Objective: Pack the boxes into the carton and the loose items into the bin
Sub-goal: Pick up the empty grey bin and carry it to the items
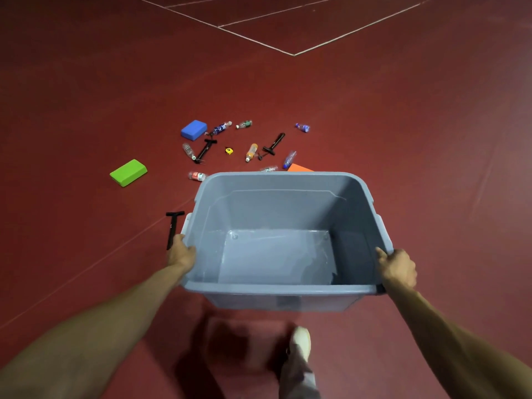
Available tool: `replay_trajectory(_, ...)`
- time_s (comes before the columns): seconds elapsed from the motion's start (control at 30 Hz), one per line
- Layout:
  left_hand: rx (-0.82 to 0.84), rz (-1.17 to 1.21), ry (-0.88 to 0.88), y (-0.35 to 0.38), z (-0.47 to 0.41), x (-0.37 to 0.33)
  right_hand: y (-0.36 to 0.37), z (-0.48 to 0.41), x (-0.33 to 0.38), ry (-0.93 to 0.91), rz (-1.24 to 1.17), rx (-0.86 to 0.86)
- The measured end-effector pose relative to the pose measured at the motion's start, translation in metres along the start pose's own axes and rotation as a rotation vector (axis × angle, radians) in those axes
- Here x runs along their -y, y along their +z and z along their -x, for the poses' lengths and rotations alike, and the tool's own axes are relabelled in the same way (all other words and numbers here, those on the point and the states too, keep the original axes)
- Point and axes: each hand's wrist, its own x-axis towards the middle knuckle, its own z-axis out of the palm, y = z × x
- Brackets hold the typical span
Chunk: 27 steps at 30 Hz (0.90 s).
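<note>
I carry an empty grey plastic bin (283, 290) above the red floor. My left hand (181, 253) grips its left rim and my right hand (398, 267) grips its right rim. Ahead on the floor lie a green box (128, 172), a blue box (194, 129) and an orange box (299, 168), the orange one mostly hidden behind the bin's far rim. Several plastic bottles lie scattered there, among them an orange-capped bottle (251, 152). Black hand pumps (205, 151) (274, 144) (172, 228) and a yellow tape measure (229, 150) lie among them.
The red floor (403, 139) carries white lines at the top. My foot in a white shoe (300, 341) stands below the bin. No carton is in view.
</note>
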Motion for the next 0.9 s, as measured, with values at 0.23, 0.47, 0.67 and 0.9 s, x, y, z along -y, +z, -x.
replay_trajectory(0.23,-0.091,0.017,-0.08,0.058,-0.105,-0.072,0.055,-0.132,0.082,-0.012,0.027,0.087)
replay_trajectory(0.47,-0.116,0.134,-0.182,0.111,-0.214,-0.114,0.128,-0.238,0.166,-0.038,0.093,0.165)
replay_trajectory(0.67,-0.188,0.111,-0.238,0.171,-0.331,-0.106,0.246,-0.319,0.208,-0.047,0.151,0.181)
replay_trajectory(0.9,-0.232,0.111,-0.27,0.269,-0.455,-0.071,0.381,-0.407,0.214,-0.074,0.167,0.159)
